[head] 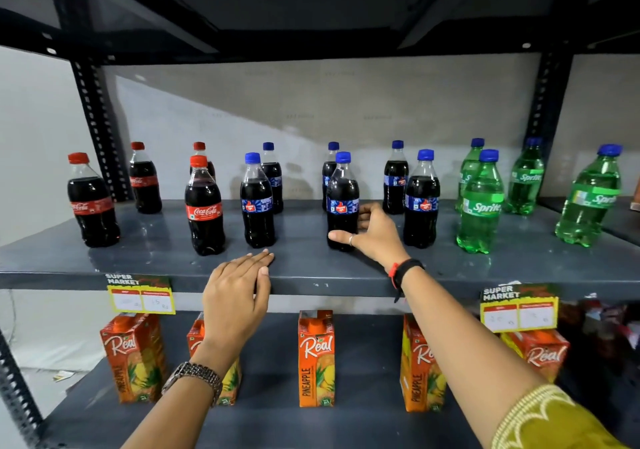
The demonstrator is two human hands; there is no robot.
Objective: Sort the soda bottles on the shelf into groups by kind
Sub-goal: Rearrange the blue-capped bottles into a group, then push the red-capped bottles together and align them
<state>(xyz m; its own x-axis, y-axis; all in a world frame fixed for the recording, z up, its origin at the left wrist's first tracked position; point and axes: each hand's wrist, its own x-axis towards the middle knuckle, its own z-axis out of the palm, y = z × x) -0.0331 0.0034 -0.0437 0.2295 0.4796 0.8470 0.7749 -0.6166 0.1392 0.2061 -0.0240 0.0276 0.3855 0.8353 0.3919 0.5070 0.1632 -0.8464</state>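
My right hand (372, 228) curls round the base of an upright cola (343, 202), thumb across its front, fingers (367, 210) wrapped behind, mid-shelf (450, 268). The bottle stands just left of that palm, its long axis vertical. My left hand (239, 289) lies flat on the shelf's front edge, fingers pressed together, farther off. Cokes (205, 206) stand left of the cola, Sprites (481, 202) right. Grey wall behind; juice cartons (316, 358) below.

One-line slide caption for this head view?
Right hand grips a blue-capped cola bottle on the shelf; left hand rests at its edge.
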